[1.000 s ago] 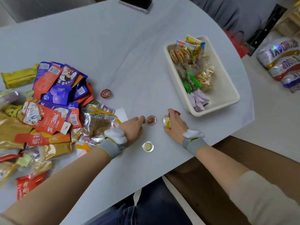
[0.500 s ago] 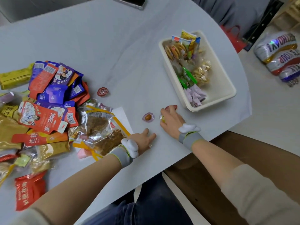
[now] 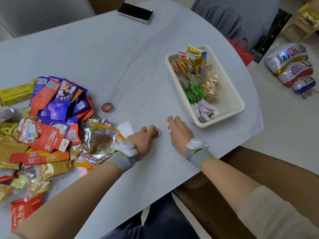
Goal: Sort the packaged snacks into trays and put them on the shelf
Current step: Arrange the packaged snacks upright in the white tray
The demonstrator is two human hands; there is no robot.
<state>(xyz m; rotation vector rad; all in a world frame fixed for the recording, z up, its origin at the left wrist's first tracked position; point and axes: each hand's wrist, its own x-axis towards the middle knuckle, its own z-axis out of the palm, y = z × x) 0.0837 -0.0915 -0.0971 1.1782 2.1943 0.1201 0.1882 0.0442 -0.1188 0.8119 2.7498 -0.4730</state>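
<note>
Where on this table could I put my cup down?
Bare top lies between the phone, the snack pile and the tray, and along the near edge between the forearms. The left side is crowded with packets.

A pale grey table (image 3: 120, 57) with a rounded right edge is carrying a heap of snack packets (image 3: 43, 128) along its left edge, a cream tray (image 3: 224, 111) near the right edge, a phone (image 3: 135, 12) at the far edge, and a red jelly cup (image 3: 107, 107) lying between heap and tray.
</note>
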